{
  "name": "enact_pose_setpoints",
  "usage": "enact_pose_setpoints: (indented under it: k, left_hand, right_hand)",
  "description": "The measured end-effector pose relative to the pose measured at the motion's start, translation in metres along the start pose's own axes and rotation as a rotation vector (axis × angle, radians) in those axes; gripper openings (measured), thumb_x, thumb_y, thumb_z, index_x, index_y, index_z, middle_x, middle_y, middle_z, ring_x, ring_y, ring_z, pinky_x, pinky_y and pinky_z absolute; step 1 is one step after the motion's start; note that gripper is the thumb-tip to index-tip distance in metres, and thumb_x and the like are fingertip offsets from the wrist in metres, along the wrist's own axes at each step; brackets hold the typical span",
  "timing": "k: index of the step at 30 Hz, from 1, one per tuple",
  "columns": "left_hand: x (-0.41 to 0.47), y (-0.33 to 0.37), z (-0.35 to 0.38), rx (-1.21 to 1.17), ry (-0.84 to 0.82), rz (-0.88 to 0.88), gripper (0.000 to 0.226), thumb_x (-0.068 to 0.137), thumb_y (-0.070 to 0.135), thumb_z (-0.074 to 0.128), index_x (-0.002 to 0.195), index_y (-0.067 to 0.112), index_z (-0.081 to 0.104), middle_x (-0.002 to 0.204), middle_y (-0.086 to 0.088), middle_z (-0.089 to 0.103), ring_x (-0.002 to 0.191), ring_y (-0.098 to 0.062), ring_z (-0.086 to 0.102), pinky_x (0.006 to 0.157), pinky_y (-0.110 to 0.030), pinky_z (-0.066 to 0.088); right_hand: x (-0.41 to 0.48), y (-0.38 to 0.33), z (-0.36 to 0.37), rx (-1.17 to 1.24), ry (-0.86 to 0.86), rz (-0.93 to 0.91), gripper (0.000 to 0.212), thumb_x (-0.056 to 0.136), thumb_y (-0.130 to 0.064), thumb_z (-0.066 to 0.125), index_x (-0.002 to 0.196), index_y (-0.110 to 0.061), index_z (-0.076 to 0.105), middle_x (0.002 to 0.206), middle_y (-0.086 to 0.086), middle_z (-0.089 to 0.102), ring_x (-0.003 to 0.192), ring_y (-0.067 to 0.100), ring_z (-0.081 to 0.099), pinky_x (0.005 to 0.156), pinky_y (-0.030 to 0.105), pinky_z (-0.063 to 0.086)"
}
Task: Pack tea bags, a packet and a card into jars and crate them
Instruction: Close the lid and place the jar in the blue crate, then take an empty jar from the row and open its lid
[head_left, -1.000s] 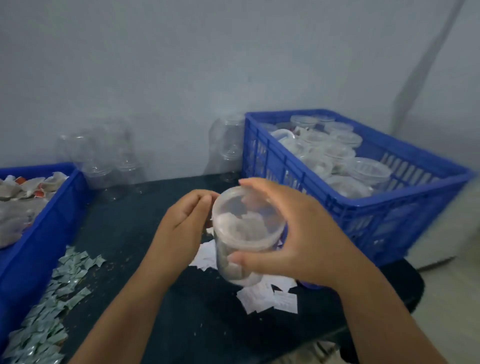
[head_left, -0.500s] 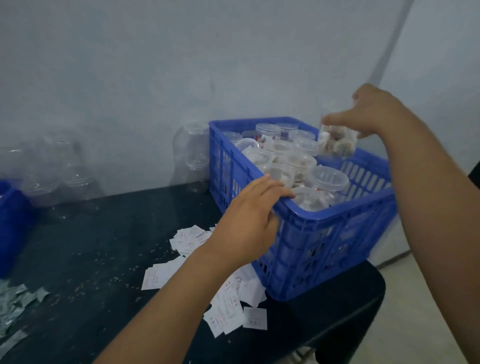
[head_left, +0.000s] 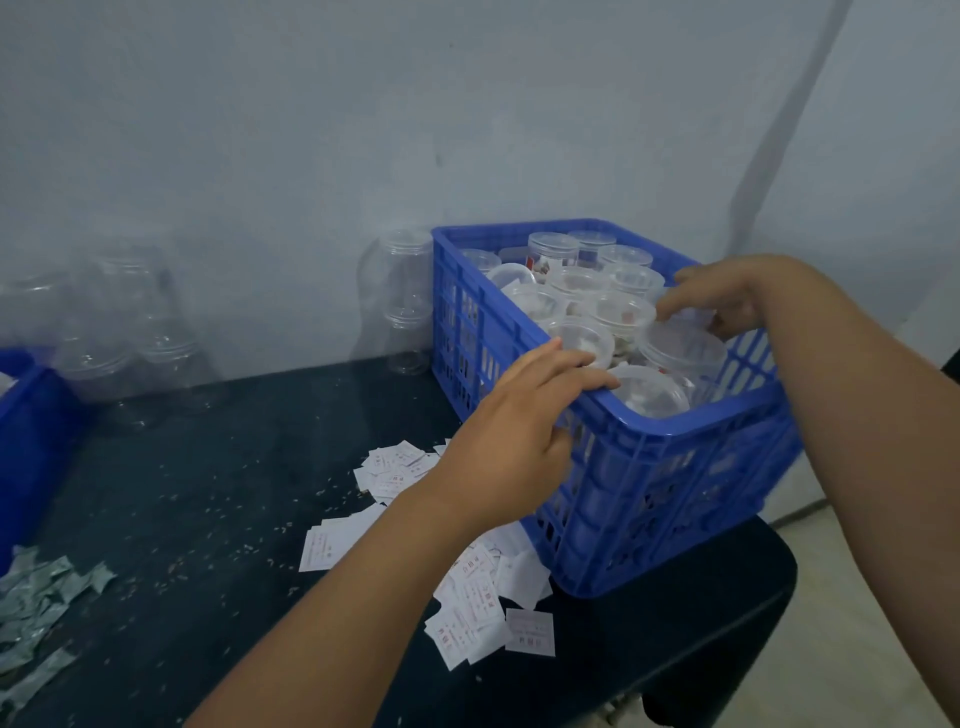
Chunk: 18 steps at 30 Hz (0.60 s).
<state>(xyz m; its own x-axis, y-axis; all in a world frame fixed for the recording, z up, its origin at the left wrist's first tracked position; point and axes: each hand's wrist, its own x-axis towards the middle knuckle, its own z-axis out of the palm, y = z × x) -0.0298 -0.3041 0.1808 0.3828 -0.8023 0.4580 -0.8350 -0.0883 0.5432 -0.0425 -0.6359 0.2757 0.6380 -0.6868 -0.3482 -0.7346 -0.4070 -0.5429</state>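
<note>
Jar, lifted above the blue crate half a second ago, now sits among packed jars at right centre. Right hand still grasps its lid; left hand rests flat, relaxed, on the near rim. Only release remains.

The crate is bright blue, its walls patterned with a regular grid of small slots. Each jar in it is clear with a clear lid, showing whitish contents flecked with red. The cards are white with faint red print. The packets are silvery grey-green. The table is very dark, near black with a hint of blue-green, and speckled with tiny pale crumbs. The left crate is the same bright blue. The empty jars are colourless and see-through. The wall is plain pale blue-grey, crossed by one darker slanting streak. The floor is pale cream.
</note>
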Motion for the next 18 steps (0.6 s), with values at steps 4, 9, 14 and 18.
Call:
enact_pose_setpoints:
  k: [4,9,14,18]
  left_hand:
    - [0.002,0.005,-0.008,-0.008,-0.064,-0.014,0.072,0.097,-0.003,0.043,0.153,0.042,0.046,0.169,0.02,0.025,0.157,0.004,0.0,0.114,-0.01,0.005]
    - [-0.025,0.004,-0.025,0.009,-0.049,-0.027,0.053,0.109,0.02,0.044,0.155,0.046,0.041,0.165,0.023,0.032,0.15,0.01,0.021,0.112,-0.005,0.02]
    - [-0.101,-0.038,-0.042,0.089,0.118,-0.333,0.029,0.105,0.049,0.045,0.123,0.042,0.065,0.108,0.026,0.069,0.093,0.01,0.062,0.075,-0.015,0.052]
    - [-0.179,-0.104,-0.058,0.08,0.287,-0.702,0.044,0.103,0.059,0.044,0.08,0.03,0.068,0.071,0.014,0.07,0.064,-0.006,0.065,0.063,-0.037,0.055]
  right_hand:
    - [-0.027,-0.026,-0.009,-0.263,0.253,-0.117,0.084,0.101,-0.039,0.073,0.171,-0.02,0.03,0.176,0.013,0.031,0.156,0.039,0.039,0.124,0.05,0.038]
    - [-0.109,-0.07,0.017,-0.155,0.445,-0.563,0.053,0.098,-0.056,0.072,0.143,-0.028,0.065,0.134,-0.005,0.072,0.116,0.013,0.068,0.099,0.036,0.048]
    - [-0.215,-0.083,0.123,0.018,0.145,-1.082,0.044,0.085,-0.078,0.06,0.125,-0.059,0.064,0.113,-0.039,0.069,0.104,-0.018,0.065,0.08,0.01,0.053]
    - [-0.225,-0.096,0.224,-0.157,-0.269,-1.166,0.044,0.092,-0.073,0.061,0.132,-0.054,0.064,0.122,-0.035,0.069,0.117,-0.013,0.064,0.094,0.021,0.058]
